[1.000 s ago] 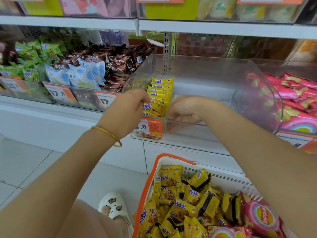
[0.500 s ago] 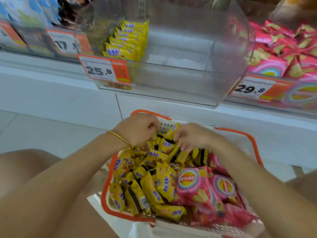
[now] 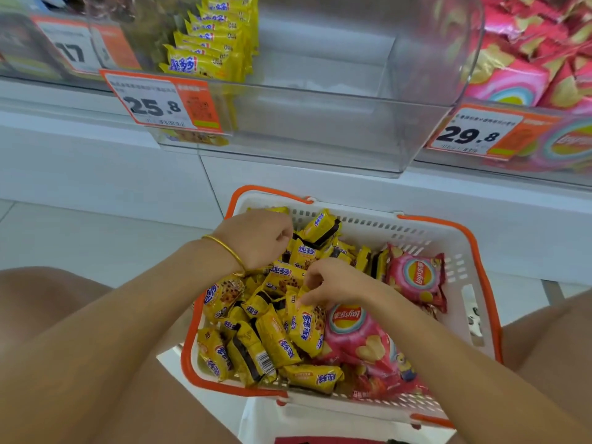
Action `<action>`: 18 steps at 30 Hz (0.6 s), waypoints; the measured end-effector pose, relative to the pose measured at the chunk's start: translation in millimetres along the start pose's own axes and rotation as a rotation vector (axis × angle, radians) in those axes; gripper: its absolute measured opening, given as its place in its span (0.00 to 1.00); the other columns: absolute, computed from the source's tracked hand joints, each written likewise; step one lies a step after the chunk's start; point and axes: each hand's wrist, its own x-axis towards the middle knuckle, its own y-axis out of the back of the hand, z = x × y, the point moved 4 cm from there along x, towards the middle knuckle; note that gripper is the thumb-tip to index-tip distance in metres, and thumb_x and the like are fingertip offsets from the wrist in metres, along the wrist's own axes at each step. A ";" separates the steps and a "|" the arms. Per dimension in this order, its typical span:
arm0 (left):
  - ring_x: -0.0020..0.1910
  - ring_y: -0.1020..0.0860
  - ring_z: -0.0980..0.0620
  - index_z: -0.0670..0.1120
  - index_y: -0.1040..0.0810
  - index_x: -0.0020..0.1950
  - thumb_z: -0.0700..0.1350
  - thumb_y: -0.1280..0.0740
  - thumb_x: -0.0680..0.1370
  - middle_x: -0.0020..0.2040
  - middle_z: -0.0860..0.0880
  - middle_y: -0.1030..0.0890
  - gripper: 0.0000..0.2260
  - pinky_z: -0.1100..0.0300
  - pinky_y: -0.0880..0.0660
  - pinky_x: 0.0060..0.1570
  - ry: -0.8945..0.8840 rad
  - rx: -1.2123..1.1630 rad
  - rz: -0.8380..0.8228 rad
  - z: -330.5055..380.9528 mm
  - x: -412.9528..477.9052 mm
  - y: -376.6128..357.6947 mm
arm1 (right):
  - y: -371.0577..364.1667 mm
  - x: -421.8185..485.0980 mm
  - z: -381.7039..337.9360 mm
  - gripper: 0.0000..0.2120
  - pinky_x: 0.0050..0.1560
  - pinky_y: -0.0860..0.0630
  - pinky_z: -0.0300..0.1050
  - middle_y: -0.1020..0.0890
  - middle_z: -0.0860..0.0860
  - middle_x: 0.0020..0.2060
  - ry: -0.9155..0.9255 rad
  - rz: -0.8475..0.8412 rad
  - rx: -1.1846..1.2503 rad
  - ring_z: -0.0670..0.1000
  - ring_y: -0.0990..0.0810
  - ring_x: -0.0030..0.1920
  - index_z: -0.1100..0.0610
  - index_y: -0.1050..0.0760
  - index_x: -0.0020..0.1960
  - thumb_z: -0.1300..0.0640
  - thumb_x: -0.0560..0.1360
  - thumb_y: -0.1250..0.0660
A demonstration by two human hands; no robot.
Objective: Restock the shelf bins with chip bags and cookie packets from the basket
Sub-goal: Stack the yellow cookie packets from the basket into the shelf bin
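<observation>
Right hand pinching cookie packet, left hand in basket

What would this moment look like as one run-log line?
left hand: curled in basket, hold unclear | right hand: pinching yellow cookie packet | clear bin: one packet row

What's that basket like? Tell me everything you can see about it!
The basket is white plastic with slotted walls and an orange rim. It sits low, in front of and below the clear bin, heaped with yellow cookie packets and, on its right, pink chip bags. The left hand and the right hand reach in; the right pinches a packet.
</observation>
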 end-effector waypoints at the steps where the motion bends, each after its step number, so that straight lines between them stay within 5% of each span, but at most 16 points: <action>1: 0.50 0.25 0.51 0.48 0.24 0.57 0.44 0.44 0.81 0.53 0.50 0.22 0.11 0.53 0.26 0.51 -0.005 0.000 -0.009 1.0 -0.6 -1.7 | 0.5 -1.8 0.7 0.11 0.44 0.20 0.47 0.25 0.47 0.39 0.018 0.006 0.015 0.49 0.23 0.40 0.54 0.29 0.40 0.53 0.72 0.27; 6: 0.47 0.25 0.51 0.47 0.26 0.52 0.56 0.40 0.79 0.49 0.50 0.24 0.14 0.56 0.27 0.52 -0.017 -0.086 -0.196 5.1 -5.3 -18.7 | 25.5 -17.7 -0.2 0.12 0.32 0.32 0.40 0.28 0.48 0.30 0.082 0.188 0.209 0.45 0.30 0.30 0.58 0.28 0.37 0.55 0.71 0.27; 9: 0.52 0.26 0.52 0.48 0.31 0.61 0.63 0.36 0.74 0.54 0.51 0.25 0.24 0.56 0.27 0.55 0.027 -0.179 -0.313 10.4 -11.2 -28.6 | 44.8 -29.4 -2.2 0.13 0.31 0.31 0.41 0.30 0.49 0.31 0.076 0.291 0.413 0.47 0.31 0.30 0.57 0.31 0.37 0.55 0.73 0.28; 15: 0.39 0.22 0.59 0.48 0.25 0.52 0.47 0.30 0.75 0.47 0.52 0.24 0.09 0.63 0.23 0.38 -0.031 -0.592 -0.126 16.5 -16.4 4.8 | 71.0 -54.4 -21.4 0.09 0.40 0.26 0.45 0.22 0.53 0.41 0.123 0.329 0.651 0.50 0.23 0.41 0.56 0.22 0.48 0.50 0.76 0.34; 18: 0.35 0.20 0.62 0.50 0.22 0.49 0.45 0.29 0.73 0.44 0.55 0.20 0.06 0.68 0.25 0.33 -0.070 -0.770 -0.090 19.3 -27.5 33.6 | 86.1 -74.3 -43.4 0.09 0.33 0.27 0.37 0.24 0.52 0.34 0.188 0.345 0.758 0.45 0.23 0.33 0.60 0.24 0.44 0.55 0.78 0.37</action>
